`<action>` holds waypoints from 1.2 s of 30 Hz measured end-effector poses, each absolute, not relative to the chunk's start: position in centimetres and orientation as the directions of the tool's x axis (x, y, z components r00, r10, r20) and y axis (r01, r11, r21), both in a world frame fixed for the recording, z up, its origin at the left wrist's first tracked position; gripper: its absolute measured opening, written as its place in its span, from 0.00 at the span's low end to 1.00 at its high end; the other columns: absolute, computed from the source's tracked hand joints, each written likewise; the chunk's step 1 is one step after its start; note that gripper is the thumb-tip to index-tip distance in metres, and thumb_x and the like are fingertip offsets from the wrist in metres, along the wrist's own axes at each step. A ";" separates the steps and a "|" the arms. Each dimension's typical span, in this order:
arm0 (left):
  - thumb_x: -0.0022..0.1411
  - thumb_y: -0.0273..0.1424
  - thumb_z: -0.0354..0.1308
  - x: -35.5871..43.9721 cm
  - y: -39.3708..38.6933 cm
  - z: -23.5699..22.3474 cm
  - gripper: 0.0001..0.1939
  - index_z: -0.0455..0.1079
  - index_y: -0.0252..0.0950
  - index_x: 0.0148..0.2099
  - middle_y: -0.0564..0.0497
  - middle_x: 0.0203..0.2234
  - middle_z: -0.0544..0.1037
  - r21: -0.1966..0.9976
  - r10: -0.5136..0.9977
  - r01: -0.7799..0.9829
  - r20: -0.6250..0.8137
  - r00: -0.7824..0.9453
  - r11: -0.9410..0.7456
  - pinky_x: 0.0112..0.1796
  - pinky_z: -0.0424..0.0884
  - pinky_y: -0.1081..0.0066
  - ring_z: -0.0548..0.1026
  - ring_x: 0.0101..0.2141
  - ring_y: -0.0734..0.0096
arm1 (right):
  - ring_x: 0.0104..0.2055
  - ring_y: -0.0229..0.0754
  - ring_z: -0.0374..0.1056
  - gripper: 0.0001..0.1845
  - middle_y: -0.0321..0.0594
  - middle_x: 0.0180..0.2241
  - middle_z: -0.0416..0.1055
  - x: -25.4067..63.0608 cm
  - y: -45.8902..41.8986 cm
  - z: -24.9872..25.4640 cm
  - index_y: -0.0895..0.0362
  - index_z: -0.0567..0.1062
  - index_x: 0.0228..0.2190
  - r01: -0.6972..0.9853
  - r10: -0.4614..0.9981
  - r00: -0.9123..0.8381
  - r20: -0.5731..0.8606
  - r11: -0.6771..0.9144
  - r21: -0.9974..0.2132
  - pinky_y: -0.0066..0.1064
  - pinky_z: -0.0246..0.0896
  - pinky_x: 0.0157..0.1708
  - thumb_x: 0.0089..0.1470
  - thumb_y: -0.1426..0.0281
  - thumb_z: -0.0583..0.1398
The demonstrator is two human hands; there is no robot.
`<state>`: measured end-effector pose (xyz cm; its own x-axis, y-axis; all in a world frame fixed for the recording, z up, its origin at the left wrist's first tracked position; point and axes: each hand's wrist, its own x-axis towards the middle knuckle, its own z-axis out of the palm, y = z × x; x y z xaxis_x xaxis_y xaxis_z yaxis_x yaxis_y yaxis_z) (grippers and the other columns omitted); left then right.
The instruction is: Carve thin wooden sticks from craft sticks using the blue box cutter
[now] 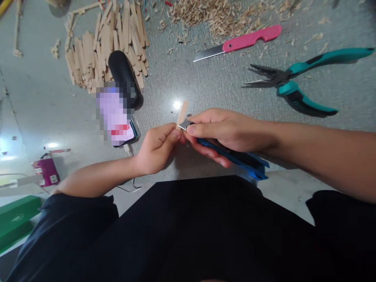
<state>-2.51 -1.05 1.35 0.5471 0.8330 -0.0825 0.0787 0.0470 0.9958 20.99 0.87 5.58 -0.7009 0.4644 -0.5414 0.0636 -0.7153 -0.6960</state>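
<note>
My left hand (157, 149) is closed in a pinch on a small wooden stick (182, 112) that points up and away from me. My right hand (223, 129) is wrapped round a blue utility knife (235, 156). Its short blade (184, 124) lies against the lower part of the stick, with my thumb pressed behind it. Both hands meet above the grey floor mat, just in front of my lap in dark clothing.
A pile of flat wooden sticks (108, 43) lies at the back left beside a black cylinder (125, 78) and a phone (117, 117). Wood shavings (217, 13), a pink-handled knife (237, 42) and teal pliers (299, 76) lie at the back right. A green box (16, 219) is at left.
</note>
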 end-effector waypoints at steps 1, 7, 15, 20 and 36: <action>0.86 0.51 0.58 -2.5 -1.1 1.4 0.28 0.74 0.37 0.36 0.56 0.20 0.70 0.995 0.840 0.099 -0.079 0.537 0.031 0.21 0.63 0.76 0.66 0.19 0.79 | 0.17 0.31 0.64 0.20 0.30 0.22 0.69 21.0 0.8 5.8 0.55 0.72 0.33 0.067 0.478 -0.688 -0.546 -0.708 -0.704 0.20 0.62 0.18 0.82 0.71 0.55; 0.86 0.52 0.58 -2.6 -1.7 1.4 0.26 0.77 0.39 0.39 0.55 0.20 0.72 0.979 0.886 0.200 -0.119 0.448 0.030 0.21 0.64 0.71 0.66 0.19 0.75 | 0.17 0.33 0.66 0.18 0.30 0.22 0.70 20.5 0.3 4.9 0.54 0.73 0.33 0.111 0.584 -0.599 -0.547 -0.616 -0.780 0.24 0.62 0.18 0.81 0.71 0.57; 0.87 0.51 0.55 -2.6 -1.8 1.5 0.25 0.77 0.40 0.40 0.55 0.21 0.73 0.963 0.883 0.266 -0.091 0.461 -0.040 0.23 0.65 0.67 0.68 0.20 0.73 | 0.18 0.33 0.68 0.19 0.30 0.22 0.71 20.5 0.2 3.9 0.53 0.72 0.32 0.124 0.625 -0.626 -0.467 -0.511 -0.850 0.24 0.65 0.18 0.79 0.74 0.56; 0.88 0.46 0.53 -2.6 -1.7 1.6 0.24 0.76 0.41 0.39 0.53 0.23 0.76 0.916 0.886 0.352 0.010 0.464 -0.195 0.26 0.68 0.66 0.72 0.23 0.72 | 0.18 0.33 0.69 0.17 0.29 0.22 0.71 20.2 -0.1 4.0 0.54 0.73 0.33 0.146 0.629 -0.596 -0.498 -0.526 -0.838 0.24 0.64 0.18 0.80 0.73 0.57; 0.89 0.45 0.52 -2.6 -1.7 1.5 0.23 0.76 0.42 0.40 0.53 0.24 0.76 0.894 0.880 0.384 0.023 0.475 -0.231 0.25 0.67 0.66 0.72 0.23 0.71 | 0.16 0.32 0.69 0.21 0.29 0.21 0.71 19.5 -0.3 4.6 0.54 0.72 0.31 0.140 0.659 -0.530 -0.534 -0.553 -0.821 0.24 0.62 0.17 0.81 0.77 0.55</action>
<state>-2.65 -1.69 1.52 0.4753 0.8795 0.0234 0.3842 -0.2315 0.8938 19.53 -0.30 4.59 -0.5296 0.6588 -0.5343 0.1405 -0.5530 -0.8212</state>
